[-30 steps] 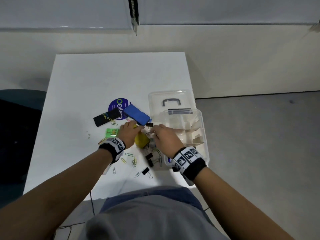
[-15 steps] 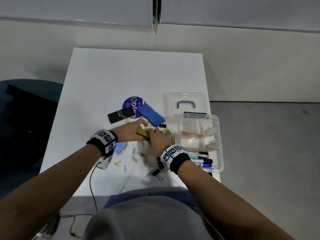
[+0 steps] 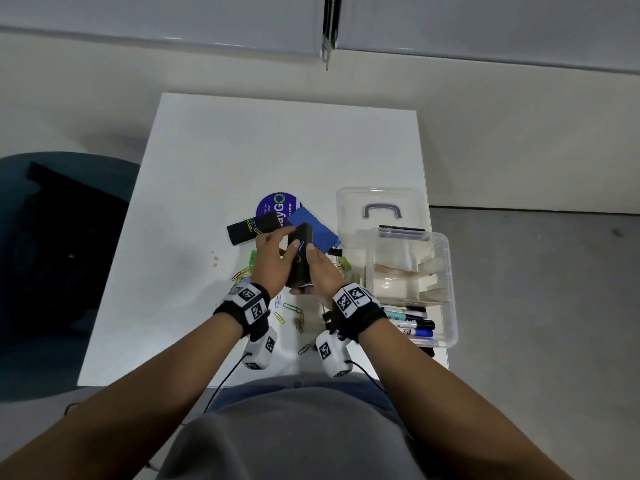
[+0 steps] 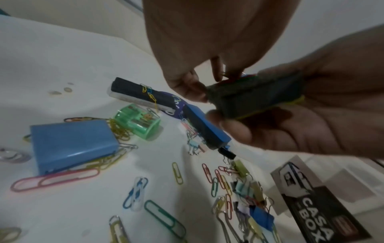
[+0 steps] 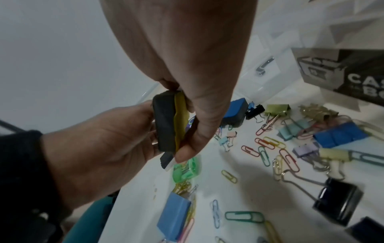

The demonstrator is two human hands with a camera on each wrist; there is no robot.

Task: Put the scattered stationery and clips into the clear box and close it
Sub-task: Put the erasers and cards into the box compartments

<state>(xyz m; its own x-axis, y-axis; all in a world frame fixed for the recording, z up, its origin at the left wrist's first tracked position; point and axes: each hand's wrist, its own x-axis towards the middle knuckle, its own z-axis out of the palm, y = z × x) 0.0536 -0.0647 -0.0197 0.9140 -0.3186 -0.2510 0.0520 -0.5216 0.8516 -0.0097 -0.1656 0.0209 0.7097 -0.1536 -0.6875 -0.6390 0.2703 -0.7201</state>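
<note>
Both hands are up off the white table [image 3: 207, 168] with a whiteboard eraser [image 3: 300, 258] held between them, a dark felt block with a yellow backing. The right hand [image 3: 323, 271] grips it along the yellow edge, fingers curled round it, while the left hand [image 3: 273, 261] is on the felt side. The left fingertips [image 4: 216, 69] look like they're pinching at a paper clip stuck to the felt, probably picking it off so the eraser goes in clean, though the wrist view is too blurry to be sure of that.

The clear box [image 3: 446, 258] sits open at the table's right edge, just beside the hands, its lid [image 3: 346, 202] lying flat behind it. Markers [image 3: 412, 322] are already in its near end.

Plenty is still scattered outside: coloured paper clips [image 4: 176, 174], a pile of binder clips [image 5: 311, 131], a green sharpener [image 4: 139, 121], a light blue case [image 4: 70, 143], a blue eraser [image 3: 311, 226] and another black eraser [image 3: 249, 228] with clips clinging to it. So the task looks early on, box nowhere near closing.
</note>
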